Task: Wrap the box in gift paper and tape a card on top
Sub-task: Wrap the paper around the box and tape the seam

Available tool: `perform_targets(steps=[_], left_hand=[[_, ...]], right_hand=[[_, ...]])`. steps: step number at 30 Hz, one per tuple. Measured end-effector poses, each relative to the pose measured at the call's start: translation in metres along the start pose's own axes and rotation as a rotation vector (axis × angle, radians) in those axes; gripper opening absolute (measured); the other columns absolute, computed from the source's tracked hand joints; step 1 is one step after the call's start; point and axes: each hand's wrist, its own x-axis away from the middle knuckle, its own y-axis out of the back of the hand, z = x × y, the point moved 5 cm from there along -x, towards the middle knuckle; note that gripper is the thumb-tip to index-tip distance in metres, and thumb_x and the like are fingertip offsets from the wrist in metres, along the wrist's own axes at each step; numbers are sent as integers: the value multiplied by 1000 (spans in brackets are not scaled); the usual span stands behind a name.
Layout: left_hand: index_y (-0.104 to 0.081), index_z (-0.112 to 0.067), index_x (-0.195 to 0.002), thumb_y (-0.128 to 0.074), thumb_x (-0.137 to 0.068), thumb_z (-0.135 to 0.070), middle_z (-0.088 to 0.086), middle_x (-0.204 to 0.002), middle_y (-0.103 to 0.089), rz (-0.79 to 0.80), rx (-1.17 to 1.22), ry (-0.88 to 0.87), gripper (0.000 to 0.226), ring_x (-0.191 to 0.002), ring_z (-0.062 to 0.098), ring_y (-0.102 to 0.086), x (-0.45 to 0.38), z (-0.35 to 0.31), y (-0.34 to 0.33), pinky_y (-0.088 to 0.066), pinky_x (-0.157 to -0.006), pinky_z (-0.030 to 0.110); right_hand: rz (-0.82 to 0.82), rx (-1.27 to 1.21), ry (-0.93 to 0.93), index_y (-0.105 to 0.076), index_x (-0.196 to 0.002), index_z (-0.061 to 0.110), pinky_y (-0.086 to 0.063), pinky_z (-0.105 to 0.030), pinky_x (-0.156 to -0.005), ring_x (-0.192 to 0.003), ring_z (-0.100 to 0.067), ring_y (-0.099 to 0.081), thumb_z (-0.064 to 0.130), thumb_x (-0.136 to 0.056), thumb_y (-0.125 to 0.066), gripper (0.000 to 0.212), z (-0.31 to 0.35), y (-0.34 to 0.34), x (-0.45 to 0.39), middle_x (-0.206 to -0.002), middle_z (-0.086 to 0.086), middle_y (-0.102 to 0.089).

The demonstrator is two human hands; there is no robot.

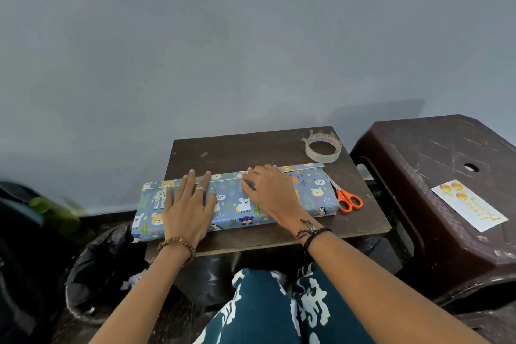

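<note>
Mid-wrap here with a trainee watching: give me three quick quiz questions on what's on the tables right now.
1. True or false: the card is already taped on the wrapped box.
2. Which lies nearest the box's right end: A) tape roll B) scissors C) card?
3. What are the left hand and right hand doing?

Key: 1. False, it lies on the plastic stool. 2. B. 3. Both press on the paper over the box.

Gold cursive script running along the white card lying on the brown stool, too small to be making out, red print circling inside the tape roll on the table, likewise unreadable
</note>
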Motion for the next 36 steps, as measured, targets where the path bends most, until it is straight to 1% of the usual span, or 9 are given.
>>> perform_targets(steps=[11, 14, 18, 21, 24, 26, 31, 33, 36], left_hand=[[-12, -16, -149, -21, -90, -64, 22, -154, -3, 58, 35, 458, 78, -143, 37, -1, 2, -5, 2, -4, -110, 63], [-9, -22, -150, -18, -93, -61, 15, -156, -1, 21, -6, 343, 70, -144, 34, 0, -1, -13, 3, -6, -105, 69], [5, -38, -147, -10, -98, -48, 0, -158, 1, 102, -147, -107, 51, -145, 28, 1, -1, -45, -4, -7, -108, 63], [6, -40, -146, -10, -99, -45, -2, -158, 1, 94, -175, -116, 50, -145, 27, 1, 2, -48, -5, -6, -110, 61], [2, -43, -145, -11, -98, -49, -3, -158, -1, 88, -155, -95, 50, -145, 25, -1, 2, -46, -8, -6, -110, 60], [0, -44, -145, -12, -97, -50, -4, -158, -3, 81, -143, -85, 50, -145, 24, -2, 1, -46, -7, -6, -111, 60], [-5, -43, -146, -15, -97, -50, -2, -157, -7, 67, -112, -80, 50, -145, 25, -5, 3, -47, -6, -6, -111, 60], [-6, -42, -146, -15, -97, -50, -2, -157, -8, 66, -107, -79, 50, -145, 25, -6, 3, -47, -5, -6, -111, 60], [-10, -42, -146, -17, -97, -49, -3, -157, -13, 52, -97, -81, 50, -145, 25, -8, 2, -48, -3, -8, -111, 61]], right_hand=[[1, 14, -43, -74, -88, 14, -54, -40, -80, -80, -21, -66, 24, -85, -59, 18, 2, 2, 1, -87, -3, -72], [7, 12, -29, -74, -91, 13, -52, -41, -83, -83, -21, -66, 24, -86, -58, 19, 4, 3, 0, -90, -3, -72], [18, 37, 5, -72, -94, 14, -54, -39, -78, -82, -20, -66, 25, -87, -58, 19, 3, 1, 0, -90, -3, -72], [16, 23, 7, -72, -95, 14, -54, -38, -77, -82, -20, -67, 24, -87, -60, 18, 4, 3, 0, -90, -3, -73], [15, 90, -28, -74, -80, 19, -55, -29, -59, -68, -11, -69, 22, -79, -71, 5, 7, 9, 2, -78, 4, -73], [22, 164, -94, -74, -80, 18, -54, -26, -54, -68, -11, -69, 24, -81, -70, 7, 3, 10, 6, -83, 4, -74], [170, 193, -208, -57, -124, 8, -50, -36, -85, -111, -24, -60, 25, -100, -37, 36, -9, 10, 13, -134, -7, -54], [224, 209, -247, -49, -132, 6, -37, -36, -103, -126, -22, -47, 24, -101, -33, 39, -14, 12, 18, -142, -9, -45], [228, 232, -256, -49, -130, 5, -24, -39, -112, -133, -19, -39, 29, -101, -27, 43, -15, 14, 19, -142, -9, -44]])
